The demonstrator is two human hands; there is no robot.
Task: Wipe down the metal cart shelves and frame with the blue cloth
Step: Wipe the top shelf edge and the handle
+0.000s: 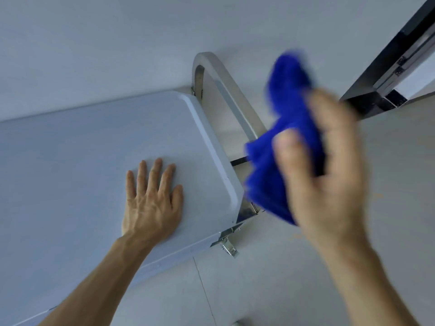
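The metal cart's top shelf [70, 149] fills the left half of the view, pale grey with a raised rim. My left hand [151, 201] lies flat on it, fingers straight, near the shelf's right end. The cart's curved metal handle [226, 90] arches off that end. My right hand [324, 165], blurred, grips the bunched blue cloth [282, 137] in the air over the handle's near leg. The cloth hides where that leg meets the frame. A metal bracket [228, 243] shows below the shelf corner.
A light grey tiled floor [282, 278] surrounds the cart. A dark metal door frame [388, 78] runs across the upper right corner. A pale wall lies behind the handle.
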